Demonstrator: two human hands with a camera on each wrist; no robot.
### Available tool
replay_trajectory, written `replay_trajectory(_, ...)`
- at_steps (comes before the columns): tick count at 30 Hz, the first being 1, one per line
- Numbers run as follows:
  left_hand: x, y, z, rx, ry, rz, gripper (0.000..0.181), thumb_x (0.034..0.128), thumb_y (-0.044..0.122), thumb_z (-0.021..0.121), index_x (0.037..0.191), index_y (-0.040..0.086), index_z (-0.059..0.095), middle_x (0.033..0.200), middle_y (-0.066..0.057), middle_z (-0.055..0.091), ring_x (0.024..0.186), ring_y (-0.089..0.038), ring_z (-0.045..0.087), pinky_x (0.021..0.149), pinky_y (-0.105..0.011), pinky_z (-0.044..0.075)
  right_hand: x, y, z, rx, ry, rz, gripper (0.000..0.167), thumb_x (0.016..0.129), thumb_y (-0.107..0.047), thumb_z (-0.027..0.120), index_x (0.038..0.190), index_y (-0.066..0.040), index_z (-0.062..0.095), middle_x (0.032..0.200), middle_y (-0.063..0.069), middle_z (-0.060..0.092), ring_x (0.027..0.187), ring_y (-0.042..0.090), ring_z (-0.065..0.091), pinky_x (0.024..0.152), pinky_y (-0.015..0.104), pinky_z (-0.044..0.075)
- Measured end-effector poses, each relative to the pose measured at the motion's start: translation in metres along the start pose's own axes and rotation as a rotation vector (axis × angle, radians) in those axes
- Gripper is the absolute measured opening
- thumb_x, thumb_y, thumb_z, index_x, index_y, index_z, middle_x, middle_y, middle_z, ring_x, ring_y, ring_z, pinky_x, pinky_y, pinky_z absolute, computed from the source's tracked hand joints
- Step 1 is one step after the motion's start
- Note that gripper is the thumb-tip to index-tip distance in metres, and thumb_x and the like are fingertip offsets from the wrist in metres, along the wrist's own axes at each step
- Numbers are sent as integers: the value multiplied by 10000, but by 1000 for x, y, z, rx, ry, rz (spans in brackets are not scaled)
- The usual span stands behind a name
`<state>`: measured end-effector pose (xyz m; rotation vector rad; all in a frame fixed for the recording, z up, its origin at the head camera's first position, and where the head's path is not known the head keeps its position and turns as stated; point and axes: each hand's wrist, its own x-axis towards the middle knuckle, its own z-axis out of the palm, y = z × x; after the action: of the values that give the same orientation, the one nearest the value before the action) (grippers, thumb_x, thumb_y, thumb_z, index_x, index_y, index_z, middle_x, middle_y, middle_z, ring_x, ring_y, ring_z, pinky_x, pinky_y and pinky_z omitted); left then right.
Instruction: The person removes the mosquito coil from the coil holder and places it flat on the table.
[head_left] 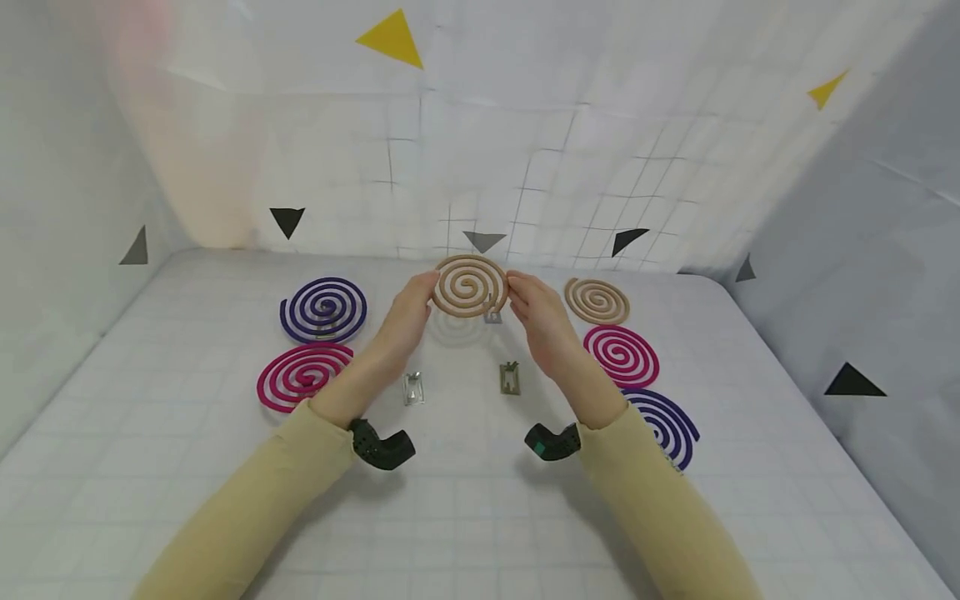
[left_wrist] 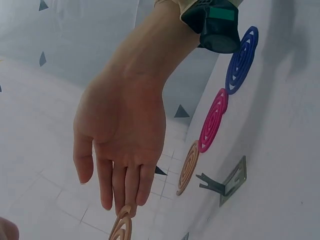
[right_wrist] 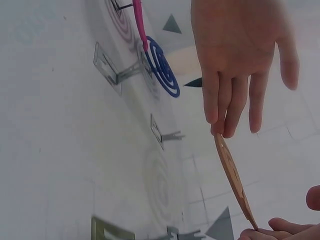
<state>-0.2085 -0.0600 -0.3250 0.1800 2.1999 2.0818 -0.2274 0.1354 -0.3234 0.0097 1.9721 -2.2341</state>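
A tan mosquito coil (head_left: 468,284) is held up off the table between my left hand (head_left: 405,321) and my right hand (head_left: 543,325), its shadow on the surface beneath. Straight fingertips touch its opposite edges. The left wrist view shows the right hand (left_wrist: 125,130) with fingers extended against the coil's edge (left_wrist: 120,227). In the right wrist view, the left hand (right_wrist: 237,60) likewise has straight fingers at the coil's edge (right_wrist: 232,172). A small metal stand (head_left: 492,317) is below the coil, partly covered by it.
A silver stand (head_left: 406,390) and a brownish stand (head_left: 501,379) are nearer. At left, a purple coil (head_left: 327,306) and a pink coil (head_left: 306,379) sit raised on stands. At right lie a tan coil (head_left: 597,301), a pink coil (head_left: 620,356) and a purple coil (head_left: 657,433), partly behind the sleeve.
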Motion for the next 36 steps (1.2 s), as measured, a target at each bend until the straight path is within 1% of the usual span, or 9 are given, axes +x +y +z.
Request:
replay_trajectory(4, 4, 4, 16, 41, -43, -27, 597, 1075, 417, 256, 1549, 56, 291, 1623, -91, 281, 1528, -229, 186, 1254, -396, 177, -3, -5, -16, -1, 8, -13, 517, 1089, -196, 340, 1546, 35, 266, 1619, 146, 297, 1521, 206, 232, 1248, 297, 186)
replay_trajectory(8, 9, 5, 34, 77, -82, -40, 625, 1067, 464, 225, 1563, 84, 260, 1632, -96, 253, 1536, -268, 154, 1255, -480, 127, -5, -10, -35, -37, 10, -31, 537, 1090, -202, 321, 1558, 41, 217, 1635, 153, 253, 1529, 203, 198, 1251, 290, 168)
replay_trajectory(11, 14, 6, 47, 78, -99, -49, 643, 1063, 476, 223, 1573, 83, 235, 1640, -109, 235, 1542, -288, 131, 1252, -520, 91, -5, -13, -48, -57, 25, -27, 548, 1091, -210, 315, 1563, 42, 197, 1640, 153, 238, 1531, 199, 191, 1252, 291, 165)
replay_trajectory(17, 23, 6, 75, 60, -110, -60, 637, 1059, 473, 246, 1568, 90, 266, 1632, -95, 270, 1530, -274, 187, 1252, -481, 143, -8, -21, -74, -65, 73, 6, 553, 1089, -215, 330, 1564, 39, 206, 1634, 159, 250, 1519, 210, 223, 1248, 314, 179)
replay_trajectory(21, 28, 4, 96, 53, -121, -50, 617, 1061, 462, 245, 1554, 96, 304, 1625, -86, 290, 1529, -264, 195, 1252, -476, 146, -12, -24, -94, -110, 63, 16, 574, 1095, -249, 307, 1574, 32, 162, 1651, 157, 192, 1532, 220, 165, 1254, 319, 135)
replay_trajectory(26, 34, 2, 122, 49, -147, -29, 615, 1063, 457, 244, 1552, 90, 320, 1620, -99, 298, 1522, -272, 216, 1246, -483, 170, -15, -25, -118, -141, 54, 22, 598, 1101, -267, 275, 1574, 51, 97, 1661, 169, 104, 1540, 241, 93, 1256, 323, 95)
replay_trajectory(29, 37, 1, 138, 36, -153, -34, 620, 1060, 469, 254, 1548, 93, 329, 1613, -91, 318, 1515, -260, 239, 1241, -469, 193, -17, -24, -132, -133, 59, 43, 612, 1102, -283, 271, 1579, 38, 59, 1667, 159, 52, 1543, 244, 61, 1257, 326, 74)
replay_trajectory(32, 39, -1, 153, 6, -141, -44, 610, 1058, 464, 280, 1522, 78, 368, 1582, -94, 377, 1491, -260, 299, 1229, -458, 236, -19, -22, -147, -131, 63, 69, 626, 1104, -310, 262, 1586, 14, 28, 1673, 137, 10, 1546, 240, 36, 1257, 328, 53)
replay_trajectory(36, 43, -5, 169, -11, -140, -50, 580, 1061, 445, 303, 1497, 76, 405, 1555, -95, 422, 1463, -264, 353, 1211, -452, 283, -20, -16, -166, -150, 63, 69, 632, 1105, -339, 234, 1587, 3, 10, 1672, 143, -10, 1546, 255, 20, 1257, 341, 35)
